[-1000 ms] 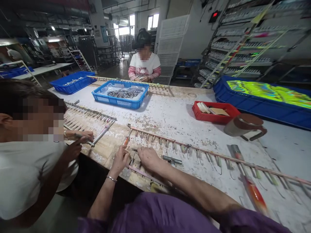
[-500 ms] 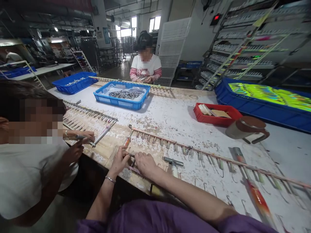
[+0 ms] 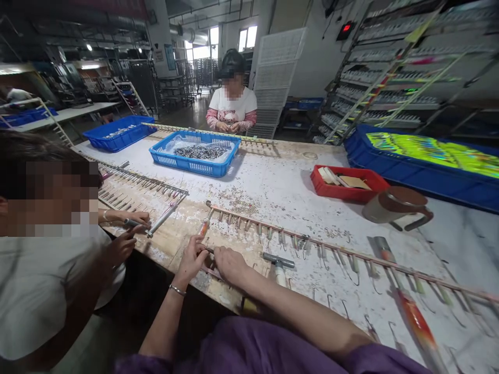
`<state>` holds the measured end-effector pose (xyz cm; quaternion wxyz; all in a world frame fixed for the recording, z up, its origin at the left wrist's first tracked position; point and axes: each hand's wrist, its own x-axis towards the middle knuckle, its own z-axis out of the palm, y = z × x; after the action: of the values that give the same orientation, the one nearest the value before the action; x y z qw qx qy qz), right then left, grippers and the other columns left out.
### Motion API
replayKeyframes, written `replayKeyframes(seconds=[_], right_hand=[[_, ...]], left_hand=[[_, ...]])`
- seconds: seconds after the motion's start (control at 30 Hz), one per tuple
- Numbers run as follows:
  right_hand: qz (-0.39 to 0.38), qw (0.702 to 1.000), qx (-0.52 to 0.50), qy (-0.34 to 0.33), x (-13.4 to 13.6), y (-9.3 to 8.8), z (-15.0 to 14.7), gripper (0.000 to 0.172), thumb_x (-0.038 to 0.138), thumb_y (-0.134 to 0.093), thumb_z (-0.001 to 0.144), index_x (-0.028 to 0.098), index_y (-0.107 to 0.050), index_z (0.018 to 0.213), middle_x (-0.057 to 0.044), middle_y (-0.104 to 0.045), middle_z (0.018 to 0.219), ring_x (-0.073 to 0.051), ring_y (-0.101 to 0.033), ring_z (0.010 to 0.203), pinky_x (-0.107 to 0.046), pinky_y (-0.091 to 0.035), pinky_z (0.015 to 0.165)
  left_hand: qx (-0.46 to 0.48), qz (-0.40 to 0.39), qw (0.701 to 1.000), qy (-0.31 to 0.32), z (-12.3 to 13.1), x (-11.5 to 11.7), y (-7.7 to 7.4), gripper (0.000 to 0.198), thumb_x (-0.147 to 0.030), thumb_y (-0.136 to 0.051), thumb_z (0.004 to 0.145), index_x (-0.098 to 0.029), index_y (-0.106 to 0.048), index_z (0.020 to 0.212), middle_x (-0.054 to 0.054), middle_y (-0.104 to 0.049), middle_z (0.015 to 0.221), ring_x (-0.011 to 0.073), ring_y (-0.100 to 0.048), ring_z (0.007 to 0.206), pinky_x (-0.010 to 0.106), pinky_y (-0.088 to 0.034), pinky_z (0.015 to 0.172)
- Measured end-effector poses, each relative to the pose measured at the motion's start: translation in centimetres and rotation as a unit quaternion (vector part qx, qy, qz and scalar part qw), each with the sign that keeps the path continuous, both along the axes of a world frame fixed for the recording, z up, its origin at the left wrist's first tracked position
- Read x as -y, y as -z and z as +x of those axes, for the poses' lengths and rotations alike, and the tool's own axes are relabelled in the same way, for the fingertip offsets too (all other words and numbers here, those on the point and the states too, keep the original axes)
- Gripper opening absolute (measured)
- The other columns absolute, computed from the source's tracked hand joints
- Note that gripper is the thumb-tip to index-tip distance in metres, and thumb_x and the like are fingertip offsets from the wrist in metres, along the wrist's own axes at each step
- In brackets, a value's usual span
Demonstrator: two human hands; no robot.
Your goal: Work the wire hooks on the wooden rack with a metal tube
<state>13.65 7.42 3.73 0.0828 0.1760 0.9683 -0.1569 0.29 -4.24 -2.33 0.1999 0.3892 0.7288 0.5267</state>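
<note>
The left hand (image 3: pixel 194 255) and the right hand (image 3: pixel 230 262) meet at the near edge of the worktable (image 3: pixel 273 187). Both pinch the same small dark metal piece (image 3: pixel 209 250) between fingertips — it is too small to say just what it is. The left hand has a thin bracelet on its wrist.

Just past the fingers lies an orange-tipped lure (image 3: pixel 204 227), and from there a long hook rail (image 3: pixel 331 246) runs away to the right with many little hooks hanging off it. A grey T-shaped tool (image 3: pixel 278 261) lies just right of the right hand.

To do this bit well, it looks best to hold the piece close to the fingertips, keep both wrists low on the table, and turn slowly (the hooks nearby look sharp). A slip could let the tiny piece fall among the loose bits on the table.

Far off sits a blue basket (image 3: pixel 194 162) of metal parts, and a red tray (image 3: pixel 349 192) to the right. A co-worker's hand (image 3: pixel 136 218) at the left holds a rod — keep clear of it.
</note>
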Motion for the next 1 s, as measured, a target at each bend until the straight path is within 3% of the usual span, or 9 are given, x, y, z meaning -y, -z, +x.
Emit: replayKeyframes(seconds=[0.23, 0.47, 0.73, 0.87, 1.0], right_hand=[[-0.102, 0.995, 0.013, -0.018, -1.9, -0.3, -0.3, 0.036, 0.037, -0.044, 0.11, 0.015, -0.072, 0.113, -0.015, -0.079, 0.108, -0.025, -0.075, 0.098, -0.029, -0.048, 0.077], [-0.112, 0.99, 0.035, -0.073, -3.2, -2.2, -0.4, 0.036, 0.035, -0.048, 0.109, 0.011, -0.075, 0.11, -0.018, -0.078, 0.107, -0.026, -0.072, 0.096, -0.03, -0.045, 0.077], [-0.144, 0.98, 0.029, -0.133, -5.5, -0.6, -1.1, 0.038, 0.042, -0.05, 0.108, 0.013, -0.074, 0.1, -0.01, -0.075, 0.09, -0.019, -0.064, 0.077, -0.026, -0.04, 0.066], [-0.143, 0.977, 0.045, -0.155, -5.4, -0.8, -1.5, 0.036, 0.039, -0.048, 0.109, 0.014, -0.073, 0.105, -0.009, -0.076, 0.094, -0.019, -0.067, 0.082, -0.026, -0.043, 0.069], [-0.083, 0.988, 0.049, -0.121, -4.4, -2.4, -0.7, 0.027, 0.031, -0.053, 0.104, 0.013, -0.073, 0.109, -0.016, -0.078, 0.106, -0.027, -0.072, 0.095, -0.031, -0.051, 0.078]], left_hand=[[0.038, 0.022, 0.999, 0.022, -0.2, 0.3, -0.2, 0.042, -0.028, -0.067, 0.088, -0.02, -0.05, 0.125, -0.005, -0.066, 0.074, 0.0149, -0.064, 0.069, 0.029, -0.048, 0.07], [0.089, 0.028, 0.994, 0.064, -0.7, 0.6, 0.0, 0.042, -0.03, -0.068, 0.09, -0.019, -0.05, 0.127, -0.004, -0.066, 0.075, 0.016, -0.064, 0.073, 0.029, -0.048, 0.07], [0.116, 0.016, 0.99, 0.073, -0.7, 0.6, -0.7, 0.042, -0.033, -0.072, 0.087, -0.021, -0.053, 0.122, -0.003, -0.066, 0.075, 0.0153, -0.064, 0.072, 0.028, -0.048, 0.07], [0.108, 0.014, 0.992, 0.066, -0.6, 0.6, -0.9, 0.043, -0.036, -0.071, 0.086, -0.02, -0.052, 0.121, -0.004, -0.065, 0.074, 0.0148, -0.063, 0.071, 0.027, -0.047, 0.069], [0.031, -0.012, 0.998, 0.045, -0.6, 0.5, -1.1, 0.038, -0.038, -0.066, 0.088, -0.021, -0.052, 0.12, -0.003, -0.067, 0.076, 0.0167, -0.066, 0.072, 0.028, -0.049, 0.07]])
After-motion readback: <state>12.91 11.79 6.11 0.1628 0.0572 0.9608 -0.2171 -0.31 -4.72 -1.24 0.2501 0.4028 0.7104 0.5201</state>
